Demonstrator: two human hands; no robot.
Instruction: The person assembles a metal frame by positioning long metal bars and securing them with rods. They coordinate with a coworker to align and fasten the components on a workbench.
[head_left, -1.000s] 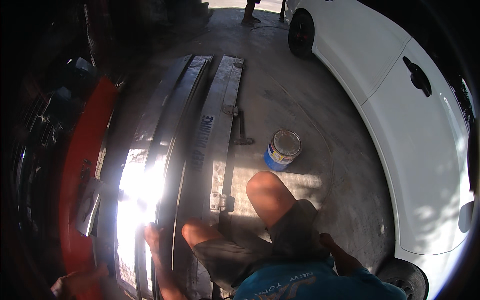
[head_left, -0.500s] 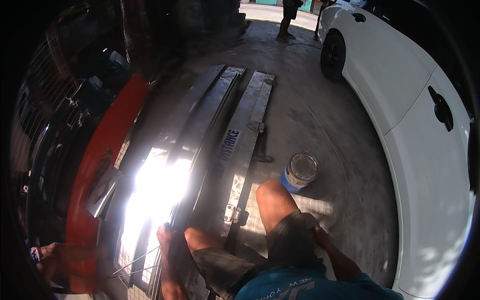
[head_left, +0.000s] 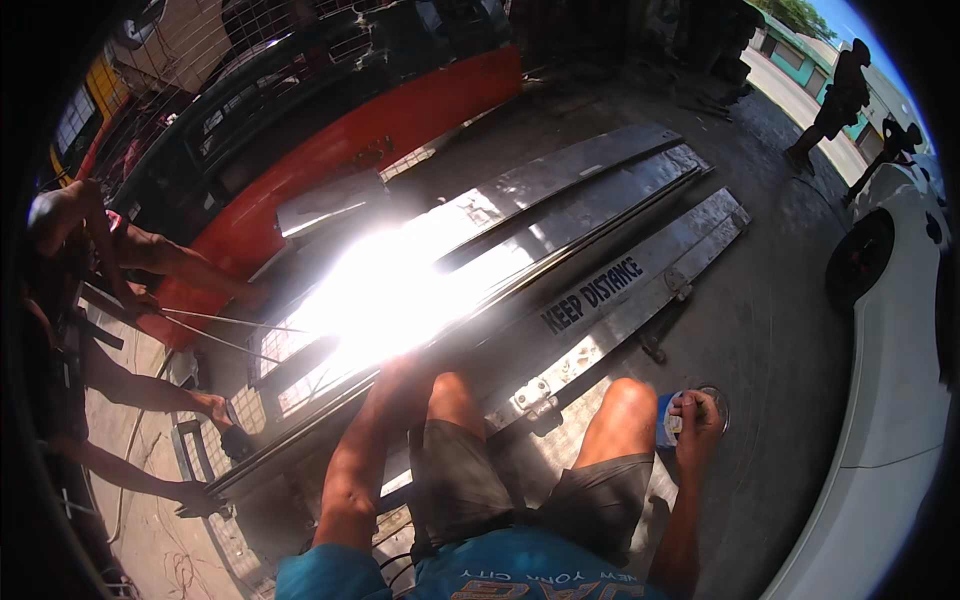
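My left hand (head_left: 403, 368) rests at the near edge of a long shiny metal panel (head_left: 520, 262); strong glare washes out its fingers. My right hand (head_left: 697, 412) is raised over my right knee with its fingers curled. Whether anything small sits in it is hidden. Behind that hand stands a blue paint can (head_left: 665, 420) with a grey lid. Between my knees and the shiny panel lies a second long metal panel (head_left: 690, 235) with dark stencilled lettering and a hinge-like bracket (head_left: 537, 397) on its near edge.
At left, a co-worker's hand (head_left: 200, 498) touches the panel's end; another hand (head_left: 140, 300) is by two thin rods (head_left: 235, 323). A hammer-like tool (head_left: 652, 342) lies beside the lettered panel. A red panel (head_left: 330, 155) stands behind; a white car (head_left: 895, 400) is at right.
My view has swung left, so the co-worker's arms and foot now show. My right hand has risen from beside my thigh to near the can. My left hand stays by the shiny panel.
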